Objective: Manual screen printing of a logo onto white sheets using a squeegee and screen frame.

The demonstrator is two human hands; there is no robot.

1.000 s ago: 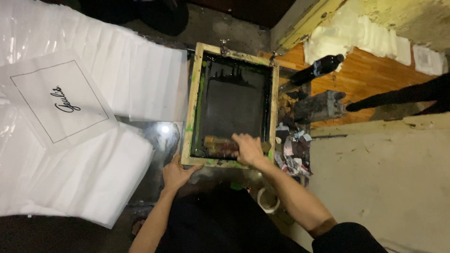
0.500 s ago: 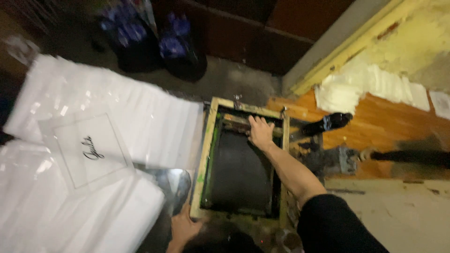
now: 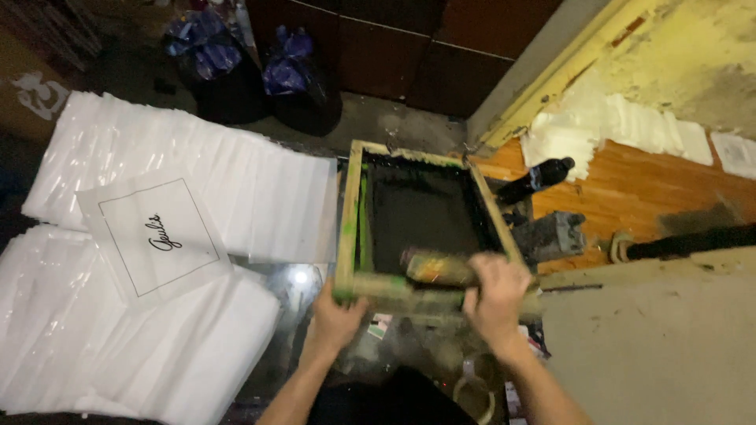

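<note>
— Overhead, we see a screen-printing frame lying flat at the middle of a dim workbench, and both of our hands are on its near edge. Why there?

— We judge that the left hand is bracing it. That hand is closed over the near left corner of the wooden frame, thumb on top, which would keep the frame from sliding. The right hand is wrapped shut around the handle of a squeegee, which lies crosswise just inside the frame's near rail.

— How does the frame itself look?

— We see pale wood stained with green along the left and near rails. The mesh inside is dark, almost black, and wet-looking. The squeegee is blurred, so we cannot tell how its blade meets the mesh.

— And what sits around it?

— To the left we have overlapping stacks of white sheets, fanned out within reach of the frame. On top lies one clear sheet with a thin black border and a small script design at its centre. To the right a dark bottle lies on its side on an orange wooden surface, beside a grimy metal clamp fitting. A roll of tape rests near our right forearm. Black bin bags stand on the floor beyond the bench.
</note>
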